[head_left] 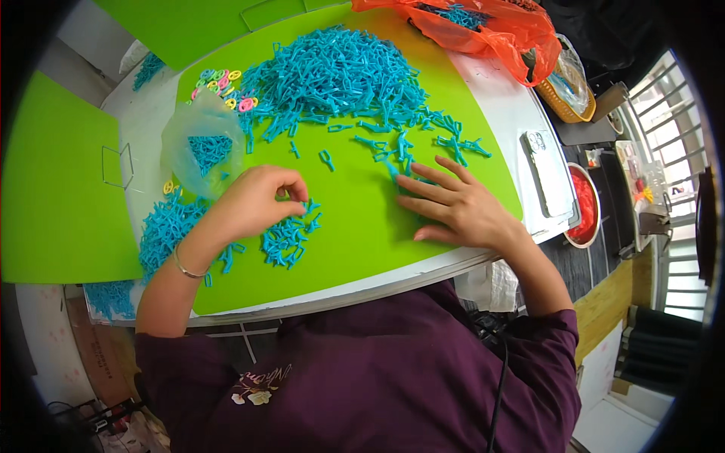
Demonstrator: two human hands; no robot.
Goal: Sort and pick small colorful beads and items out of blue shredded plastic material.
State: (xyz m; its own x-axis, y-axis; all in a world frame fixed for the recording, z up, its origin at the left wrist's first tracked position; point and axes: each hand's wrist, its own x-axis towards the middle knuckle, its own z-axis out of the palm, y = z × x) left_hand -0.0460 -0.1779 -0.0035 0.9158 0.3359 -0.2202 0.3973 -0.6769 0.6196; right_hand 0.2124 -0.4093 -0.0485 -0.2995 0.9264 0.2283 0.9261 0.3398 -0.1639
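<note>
My left hand is closed in a pinch above a small pile of blue forked plastic pieces. Whatever its fingertips hold is too small to make out. Spread open and palm down, my right hand rests over a few loose blue pieces, partly covering them. A big heap of the same pieces lies at the far side of the green board. Beside my left hand stands a clear plastic bag with blue pieces in it, and another heap lies by my left forearm.
Pink, yellow and green oval plastic pieces lie left of the big heap. An orange-red plastic bag covers the far right corner. A phone lies on the white table at right. Beyond the edge are a yellow basket and a basin.
</note>
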